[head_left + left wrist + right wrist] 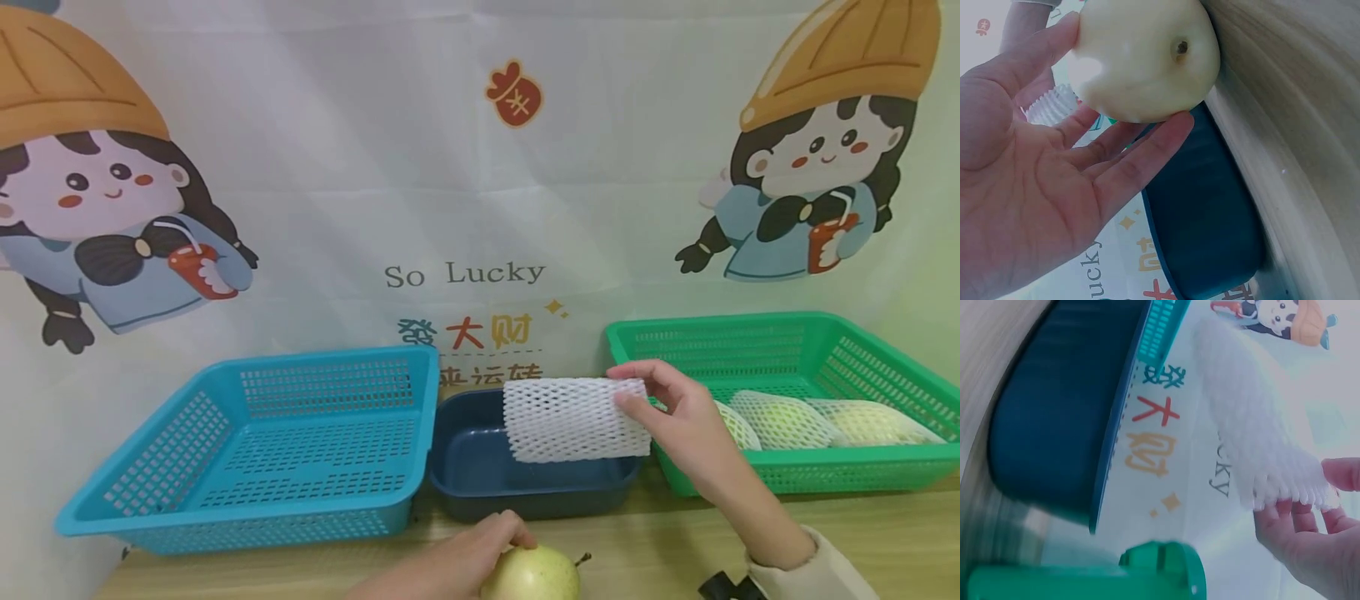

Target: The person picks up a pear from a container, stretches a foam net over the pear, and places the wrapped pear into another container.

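Note:
A yellow-green pear (534,575) with a short dark stem is at the bottom of the head view, held by my left hand (480,554). In the left wrist view the thumb and fingers curve about the pear (1141,62), close over the wooden table. My right hand (686,425) pinches the end of a white foam net sleeve (573,419). This sleeve hangs over the dark blue basin (532,500) and hides part of it. In the right wrist view the foam net sleeve (1254,412) looks limp, with thumb and fingers at one end.
On the left stands a light blue basket (300,508) with nothing in it. The green basket (825,458) on the right holds several net-wrapped fruits (783,421). A printed white cloth (465,167) hangs behind. All the containers stand on the wooden table (675,533).

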The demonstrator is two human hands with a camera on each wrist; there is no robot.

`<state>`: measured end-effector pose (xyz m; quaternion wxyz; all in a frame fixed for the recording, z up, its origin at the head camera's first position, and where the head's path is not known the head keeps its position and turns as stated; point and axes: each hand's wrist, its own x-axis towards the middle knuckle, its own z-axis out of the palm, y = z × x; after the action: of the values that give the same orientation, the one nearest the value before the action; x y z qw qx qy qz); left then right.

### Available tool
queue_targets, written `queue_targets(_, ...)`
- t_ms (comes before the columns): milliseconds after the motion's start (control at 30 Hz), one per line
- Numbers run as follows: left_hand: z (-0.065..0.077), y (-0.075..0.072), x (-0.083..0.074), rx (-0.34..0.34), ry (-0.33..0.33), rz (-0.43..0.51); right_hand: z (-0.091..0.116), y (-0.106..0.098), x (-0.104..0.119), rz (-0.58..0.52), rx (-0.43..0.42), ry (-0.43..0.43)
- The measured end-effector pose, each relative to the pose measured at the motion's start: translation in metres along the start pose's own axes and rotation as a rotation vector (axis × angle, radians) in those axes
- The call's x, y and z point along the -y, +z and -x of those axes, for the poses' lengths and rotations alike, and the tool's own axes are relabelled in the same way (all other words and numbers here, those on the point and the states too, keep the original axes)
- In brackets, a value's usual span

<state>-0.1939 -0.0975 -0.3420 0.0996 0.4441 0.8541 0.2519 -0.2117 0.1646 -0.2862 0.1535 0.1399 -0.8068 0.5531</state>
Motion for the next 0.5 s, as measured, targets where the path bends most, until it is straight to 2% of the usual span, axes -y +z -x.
queue_targets(33,0.000,0.000,0.001,0.005,0.008,-0.010,0.001,-0.003,-0.001,0.004,-0.004,-0.005)
queue_targets(100,0.001,-0.002,0.002,0.058,-0.025,-0.005,0.002,-0.007,-0.002,0.013,-0.015,-0.010)
queue_targets(300,0.005,0.003,0.008,-0.003,0.073,-0.081,0.006,-0.013,-0.003,0.071,-0.065,-0.069)
queue_targets(500,0.003,0.005,0.006,0.004,-0.048,-0.070,0.009,-0.015,0.001,0.091,-0.071,-0.116)
